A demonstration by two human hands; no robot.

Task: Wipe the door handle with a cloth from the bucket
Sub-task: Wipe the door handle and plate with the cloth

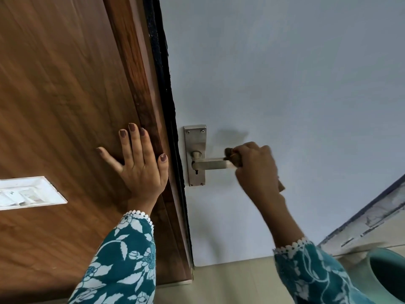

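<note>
A silver lever door handle [210, 164] sits on a steel backplate [195, 139] fixed to the pale blue door [285, 73]. My right hand [254, 167] is shut on a brown cloth [233, 155], which is wrapped around the outer end of the lever. A corner of the cloth shows below my wrist. My left hand [138, 163] lies flat with fingers spread on the brown wooden frame panel [54, 95], left of the handle. The teal bucket [388, 275] stands at the bottom right on the floor, only partly in view.
A white switch plate [28, 193] is set into the wooden panel at the left. A dark rubber strip [162, 69] runs along the door's edge. A pale skirting or step [372, 218] runs diagonally at the right, above the beige floor [230, 281].
</note>
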